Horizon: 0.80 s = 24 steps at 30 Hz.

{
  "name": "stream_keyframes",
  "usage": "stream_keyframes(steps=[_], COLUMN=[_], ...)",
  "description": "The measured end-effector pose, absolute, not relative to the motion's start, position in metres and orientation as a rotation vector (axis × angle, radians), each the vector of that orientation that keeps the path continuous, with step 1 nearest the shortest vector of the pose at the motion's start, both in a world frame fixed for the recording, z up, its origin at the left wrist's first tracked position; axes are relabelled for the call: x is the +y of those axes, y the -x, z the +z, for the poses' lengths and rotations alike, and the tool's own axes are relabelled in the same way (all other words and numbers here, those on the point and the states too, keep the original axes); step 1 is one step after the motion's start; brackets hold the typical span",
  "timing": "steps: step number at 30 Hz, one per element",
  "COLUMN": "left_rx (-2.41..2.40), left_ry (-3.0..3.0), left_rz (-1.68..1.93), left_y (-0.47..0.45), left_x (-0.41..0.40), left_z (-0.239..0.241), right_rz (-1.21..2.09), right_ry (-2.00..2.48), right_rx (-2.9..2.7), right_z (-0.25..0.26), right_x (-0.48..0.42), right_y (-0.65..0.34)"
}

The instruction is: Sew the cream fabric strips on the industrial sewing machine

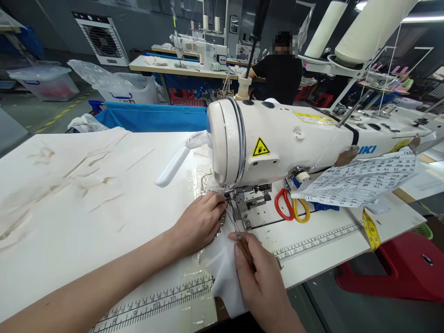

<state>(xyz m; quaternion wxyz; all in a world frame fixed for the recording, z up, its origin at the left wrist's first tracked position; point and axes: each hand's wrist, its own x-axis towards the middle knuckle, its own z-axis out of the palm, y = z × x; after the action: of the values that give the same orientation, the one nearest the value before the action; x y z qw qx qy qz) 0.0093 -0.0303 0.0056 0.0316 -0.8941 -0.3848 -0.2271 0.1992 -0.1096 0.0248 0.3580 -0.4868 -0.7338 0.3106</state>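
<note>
A white sewing machine (277, 138) stands on the table, its presser foot (231, 192) low over the bed. Close to the needle area, my left hand (201, 217) is closed, fingers bent together at the white fabric (225, 268); its fingertips are partly hidden. My right hand (260, 273) grips an awl (245, 249) by its brown handle. The awl's thin metal shaft points up toward the presser foot, and its tip is hard to make out. The fabric hangs over the table's front edge between my hands.
Right of the needle lie scissors (293, 206) with red and yellow handles. A printed paper (360, 178) hangs from the machine, and a yellow tape measure (371, 229) drapes over the edge. Below is a red stool (409, 268). A person (280, 74) sits beyond.
</note>
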Motion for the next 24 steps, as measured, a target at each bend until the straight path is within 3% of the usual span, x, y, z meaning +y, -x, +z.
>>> stream_keyframes(steps=[10,17,24], left_rx=[-1.329,-1.603,-1.691], left_ry=[2.586,2.746,2.76], left_rz=[-0.55,-1.13,-1.247], left_y=[-0.028,-0.01,-0.008], left_x=[-0.014,-0.006,-0.003], left_z=[0.009,0.004,0.006], right_rz=[0.454,0.416,0.206], right_ry=[0.859,1.355,1.503], right_rx=[-1.98,-1.925,-2.071], right_z=[0.038,0.009,0.005], right_x=[-0.123,-0.123,-0.097], right_y=[-0.162,-0.199,-0.198])
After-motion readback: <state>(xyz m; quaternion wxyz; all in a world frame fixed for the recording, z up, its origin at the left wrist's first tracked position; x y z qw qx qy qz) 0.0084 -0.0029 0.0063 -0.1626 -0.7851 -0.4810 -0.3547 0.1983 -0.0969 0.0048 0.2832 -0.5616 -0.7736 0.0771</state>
